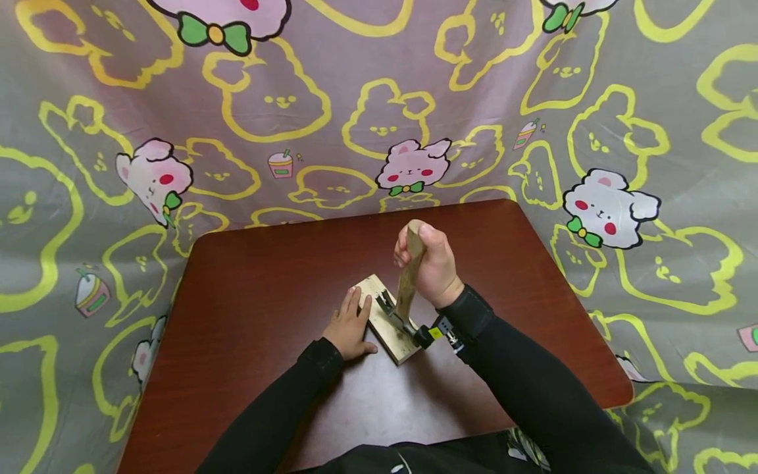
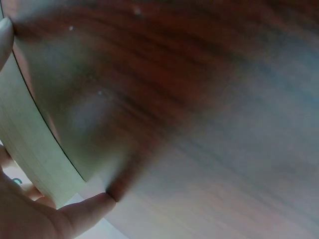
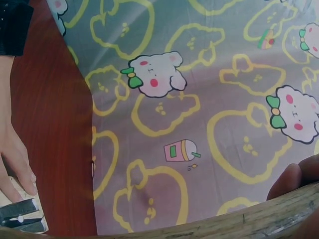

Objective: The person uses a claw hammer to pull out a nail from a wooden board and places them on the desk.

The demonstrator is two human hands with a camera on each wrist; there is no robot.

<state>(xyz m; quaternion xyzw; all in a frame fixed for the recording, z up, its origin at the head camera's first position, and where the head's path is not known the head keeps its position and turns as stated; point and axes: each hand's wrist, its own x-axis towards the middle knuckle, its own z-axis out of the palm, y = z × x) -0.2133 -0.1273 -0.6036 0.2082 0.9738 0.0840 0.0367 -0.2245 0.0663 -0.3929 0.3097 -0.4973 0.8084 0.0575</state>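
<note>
- From where I stand, a hammer [image 1: 407, 286] is over a pale wooden board [image 1: 387, 332], its dark metal head [image 1: 405, 327] low above the wood or on it; I can't tell whether the two touch.
- The forked claw points toward the far left, and the wooden handle rises steeply from the head.
- The person's right hand [image 1: 437, 263] grips that handle near its upper end, fingers curled round it and thumb along the side.
- The left hand [image 1: 349, 326] lies flat and loosely spread, gripping nothing; its fingers reach over the board's left edge, while its thumb sticks out onto the desk [image 1: 266, 283].
- The board lies flat on the reddish-brown desk, slanted, between the left hand and the hammer.
- Black sleeves [image 1: 521, 375] cover both arms.
- A grey cloth [image 1: 337, 62] printed with yellow outlines and white rabbits hangs behind the desk.
</note>
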